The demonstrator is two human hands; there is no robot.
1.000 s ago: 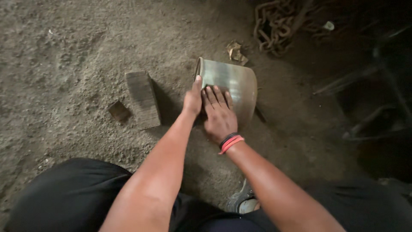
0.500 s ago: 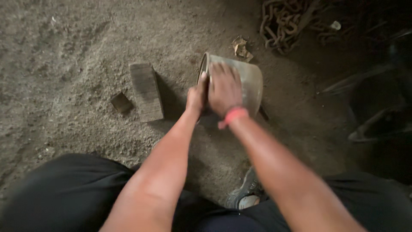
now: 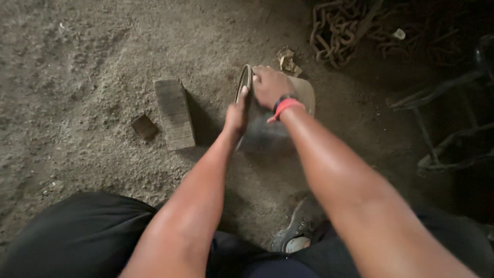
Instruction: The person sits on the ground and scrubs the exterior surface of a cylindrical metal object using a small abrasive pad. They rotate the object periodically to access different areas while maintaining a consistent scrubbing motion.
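Legs: black trousers [image 3: 77, 237] fill the bottom edge of the head view, the knees spread apart.
Shoe: a grey shoe [image 3: 298, 229] rests on the dirt floor [image 3: 77, 77] between the legs, partly under the right forearm.
Left hand: the left hand [image 3: 236, 114] reaches forward and is closed on the left rim of the metal container, thumb up along the edge, fingers hidden behind it.
Right hand: the right hand [image 3: 270, 86] lies over the top of the metal container, fingers curled down onto its upper rim near the left hand; a red and black wristband [image 3: 284, 105] sits on the wrist.
Metal container: a dull grey metal container [image 3: 272, 128], rounded like a bucket, lies on its side on the dirt floor straight ahead, its open rim turned to the left, held by both hands.
Wooden block: a wooden block [image 3: 174, 113] lies flat just left of the metal container, apart from it.
Small piece: a small dark piece [image 3: 144, 126] lies just left of the wooden block.
Scrap: a crumpled pale scrap [image 3: 288, 61] lies just beyond the metal container.
Chain: a rusty chain [image 3: 337, 33] is heaped farther back on the right.
Dark frame: a dark metal frame [image 3: 442, 128] stands in shadow at the right edge.
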